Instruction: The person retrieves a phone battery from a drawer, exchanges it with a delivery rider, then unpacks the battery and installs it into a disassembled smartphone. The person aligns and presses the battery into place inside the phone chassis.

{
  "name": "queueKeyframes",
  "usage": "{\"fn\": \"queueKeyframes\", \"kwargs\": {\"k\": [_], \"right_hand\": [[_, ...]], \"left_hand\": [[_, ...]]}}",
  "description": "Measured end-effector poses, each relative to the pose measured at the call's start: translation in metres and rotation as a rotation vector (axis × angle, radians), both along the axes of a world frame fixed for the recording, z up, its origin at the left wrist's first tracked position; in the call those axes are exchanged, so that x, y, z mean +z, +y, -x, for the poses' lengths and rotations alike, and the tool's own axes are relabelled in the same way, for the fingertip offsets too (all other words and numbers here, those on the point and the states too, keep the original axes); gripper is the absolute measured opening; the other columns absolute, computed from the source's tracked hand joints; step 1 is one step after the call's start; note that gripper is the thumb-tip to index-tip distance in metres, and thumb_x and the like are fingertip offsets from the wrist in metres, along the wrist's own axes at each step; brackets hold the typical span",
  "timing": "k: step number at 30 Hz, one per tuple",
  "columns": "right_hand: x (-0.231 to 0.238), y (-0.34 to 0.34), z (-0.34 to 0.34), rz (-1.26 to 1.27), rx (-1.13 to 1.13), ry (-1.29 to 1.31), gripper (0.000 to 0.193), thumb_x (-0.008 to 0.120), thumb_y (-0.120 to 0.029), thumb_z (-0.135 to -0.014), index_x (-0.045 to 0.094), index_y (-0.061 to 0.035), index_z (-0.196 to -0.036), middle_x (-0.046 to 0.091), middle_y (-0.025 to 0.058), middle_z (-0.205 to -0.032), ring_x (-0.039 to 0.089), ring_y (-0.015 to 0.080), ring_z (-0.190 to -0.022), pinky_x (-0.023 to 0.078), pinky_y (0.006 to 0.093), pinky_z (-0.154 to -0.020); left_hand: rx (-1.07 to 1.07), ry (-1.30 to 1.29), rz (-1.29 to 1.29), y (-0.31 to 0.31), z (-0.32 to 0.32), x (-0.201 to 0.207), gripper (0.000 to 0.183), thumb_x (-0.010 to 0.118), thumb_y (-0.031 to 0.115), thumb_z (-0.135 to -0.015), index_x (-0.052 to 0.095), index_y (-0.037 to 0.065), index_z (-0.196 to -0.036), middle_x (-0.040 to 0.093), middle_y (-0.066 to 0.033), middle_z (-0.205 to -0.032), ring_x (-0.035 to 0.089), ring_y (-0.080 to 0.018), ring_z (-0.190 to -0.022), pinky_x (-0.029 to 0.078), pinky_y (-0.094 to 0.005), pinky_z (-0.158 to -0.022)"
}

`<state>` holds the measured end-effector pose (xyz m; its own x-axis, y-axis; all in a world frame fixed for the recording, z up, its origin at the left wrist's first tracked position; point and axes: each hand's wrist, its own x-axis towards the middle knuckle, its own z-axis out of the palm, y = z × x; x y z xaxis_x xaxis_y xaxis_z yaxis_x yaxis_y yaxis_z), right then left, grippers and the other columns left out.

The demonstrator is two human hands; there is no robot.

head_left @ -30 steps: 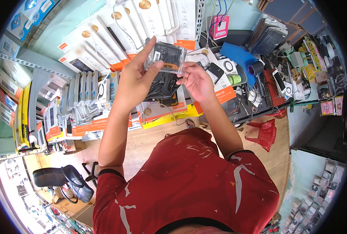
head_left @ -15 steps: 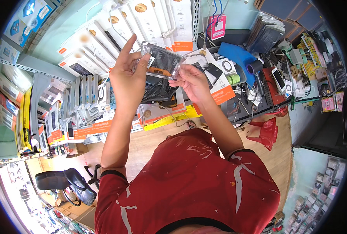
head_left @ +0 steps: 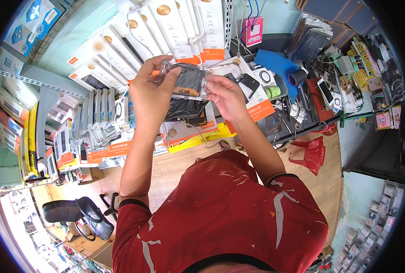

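Between my hands, above the counter, is a clear plastic packet with a flat black part inside that has an orange-brown strip along its lower edge. My left hand grips its left side, thumb on top and fingers behind. At the packet's right edge, my right hand pinches the plastic between thumb and fingers. Just below the packet, dark plastic bags lie on the counter. What exactly the black part is, I cannot tell.
White boxes with orange ends lean along the back wall. To the right are a black phone, a green roll, a blue cloth and a white phone. A red stool and black chair stand on the floor.
The packet has tipped flatter and dropped slightly. My left fingers, one of them raised before, have folded down behind it. My right hand still pinches the right edge.
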<state>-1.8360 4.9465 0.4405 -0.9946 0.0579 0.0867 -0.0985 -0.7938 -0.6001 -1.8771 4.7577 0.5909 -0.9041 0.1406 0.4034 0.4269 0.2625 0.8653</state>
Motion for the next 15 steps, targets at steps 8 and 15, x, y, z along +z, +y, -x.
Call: {"fn": "queueKeyframes", "kwargs": {"k": [8, 15], "right_hand": [[0.0084, -0.0007, -0.003, 0.013, 0.042, -0.012, 0.03, 0.07, -0.001, -0.103, 0.071, 0.0098, -0.131, 0.076, 0.018, -0.123, 0.077, 0.027, -0.106, 0.068, 0.0459, -0.088], [0.0017, 0.0043, 0.0012, -0.083, 0.033, -0.05, 0.027, 0.07, -0.003, -0.103, 0.073, 0.01, -0.127, 0.074, 0.0178, -0.124, 0.076, 0.0265, -0.106, 0.068, 0.0463, -0.088]], "left_hand": [[0.133, 0.142, 0.187, -0.0012, -0.0026, 0.0008, 0.023, 0.082, 0.013, -0.098, 0.081, 0.001, -0.117, 0.081, -0.0142, -0.089, 0.071, -0.009, -0.075, 0.056, -0.0288, -0.068], [0.146, 0.118, 0.237, -0.0041, 0.0017, -0.0034, 0.021, 0.081, 0.013, -0.098, 0.081, 0.001, -0.115, 0.082, -0.0147, -0.088, 0.076, -0.0139, -0.073, 0.058, -0.0294, -0.067]]}}
